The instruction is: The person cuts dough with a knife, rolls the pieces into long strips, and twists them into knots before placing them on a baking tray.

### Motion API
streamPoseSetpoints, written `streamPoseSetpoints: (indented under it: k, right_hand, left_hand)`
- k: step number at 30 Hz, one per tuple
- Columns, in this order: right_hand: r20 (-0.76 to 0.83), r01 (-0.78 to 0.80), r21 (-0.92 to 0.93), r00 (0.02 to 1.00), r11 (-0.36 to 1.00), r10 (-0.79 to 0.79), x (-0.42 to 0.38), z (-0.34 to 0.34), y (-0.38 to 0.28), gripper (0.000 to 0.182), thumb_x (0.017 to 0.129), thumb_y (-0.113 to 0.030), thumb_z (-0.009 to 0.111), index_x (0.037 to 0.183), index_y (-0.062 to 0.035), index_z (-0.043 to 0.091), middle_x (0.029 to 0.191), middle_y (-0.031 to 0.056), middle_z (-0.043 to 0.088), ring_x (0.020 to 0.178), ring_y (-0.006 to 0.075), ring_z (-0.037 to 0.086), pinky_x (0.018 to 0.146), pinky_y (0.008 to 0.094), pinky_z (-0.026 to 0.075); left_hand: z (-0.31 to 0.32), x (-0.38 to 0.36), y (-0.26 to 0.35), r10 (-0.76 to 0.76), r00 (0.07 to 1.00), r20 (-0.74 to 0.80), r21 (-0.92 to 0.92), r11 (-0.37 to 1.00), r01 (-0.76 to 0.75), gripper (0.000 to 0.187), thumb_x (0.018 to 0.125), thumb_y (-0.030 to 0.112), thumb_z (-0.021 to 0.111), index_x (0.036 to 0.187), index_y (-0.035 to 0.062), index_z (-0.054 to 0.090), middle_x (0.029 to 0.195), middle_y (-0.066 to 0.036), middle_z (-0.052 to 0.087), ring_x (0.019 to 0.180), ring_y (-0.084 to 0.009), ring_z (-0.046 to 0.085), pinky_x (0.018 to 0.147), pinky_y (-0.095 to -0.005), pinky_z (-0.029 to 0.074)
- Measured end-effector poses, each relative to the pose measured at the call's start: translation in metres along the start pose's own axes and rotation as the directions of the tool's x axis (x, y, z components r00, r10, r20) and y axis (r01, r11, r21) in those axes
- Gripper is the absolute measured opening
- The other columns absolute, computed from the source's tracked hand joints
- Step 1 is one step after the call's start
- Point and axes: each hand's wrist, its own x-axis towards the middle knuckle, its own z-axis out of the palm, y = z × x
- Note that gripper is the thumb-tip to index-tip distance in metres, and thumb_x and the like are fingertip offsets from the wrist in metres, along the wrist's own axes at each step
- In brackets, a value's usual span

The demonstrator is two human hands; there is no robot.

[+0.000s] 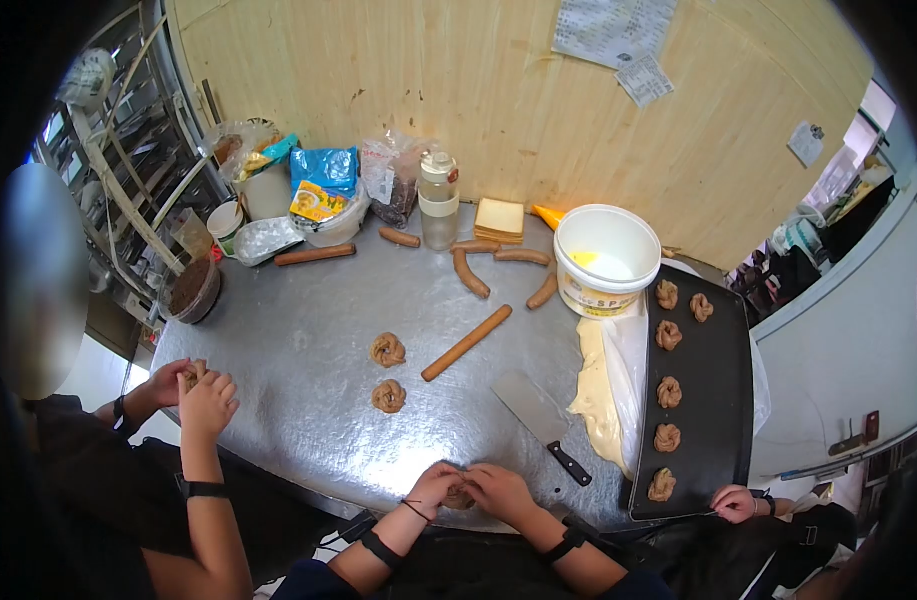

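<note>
**Hands pinch one dough piece at the near edge**

Both hands meet at the near rim of the metal surface point(308, 340): the left hand point(436, 487) and right hand point(498, 490) are curled in around a small brown dough piece point(459, 497), fingers bent and closed on it from either side. To shape it well, I judge it should be kept low over the surface, twisted evenly, and matched to the two finished knots point(387, 350) lying further out.

Only one view is on hand, from the head. The dough piece is mostly covered by fingers, so its form cannot be told. A co-worker's hands point(203, 395) at the left hold something brown, unclear. Another person's hand point(733, 503) touches the dark tray point(713, 420) of knots; the tray's near corner is hidden behind it.
</note>
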Motion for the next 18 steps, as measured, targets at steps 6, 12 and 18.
streamPoseSetpoints:
  k: [6,12,18]
  right_hand:
    - [-0.002,-0.068,0.146,0.998,0.987,0.069,0.000,-0.001,-0.001,0.010,0.085,-0.014,0.064,0.093,-0.0072,0.064,0.089,0.0098,0.065,0.083,0.0287,0.065,0.071,0.0375,0.052]
    - [-0.050,-0.127,0.146,0.990,0.981,0.135,-0.005,0.002,0.011,0.008,0.087,-0.013,0.062,0.090,-0.0049,0.062,0.087,0.0120,0.064,0.082,0.0322,0.063,0.071,0.0395,0.051]
    - [-0.013,-0.092,0.332,0.995,0.939,0.103,0.004,-0.013,0.000,0.013,0.086,-0.014,0.063,0.096,-0.0052,0.064,0.089,0.0114,0.064,0.085,0.0321,0.063,0.075,0.0380,0.051]
  left_hand:
    - [-0.008,0.004,-0.003,-0.074,0.986,0.147,0.029,0.997,0.070,0.008,0.083,0.005,0.057,0.089,0.0029,0.061,0.085,-0.008,0.065,0.082,-0.0195,0.063,0.075,-0.0323,0.052]
    - [-0.005,-0.006,0.007,-0.158,0.957,0.243,-0.230,0.949,0.215,0.021,0.089,0.019,0.051,0.103,0.0062,0.061,0.099,-0.007,0.066,0.092,-0.0223,0.064,0.082,-0.0350,0.052]
    - [-0.003,-0.010,0.017,-0.133,0.941,0.310,-0.111,0.978,0.174,0.025,0.094,0.024,0.048,0.109,0.0073,0.059,0.106,-0.006,0.065,0.099,-0.0209,0.063,0.088,-0.0377,0.050]
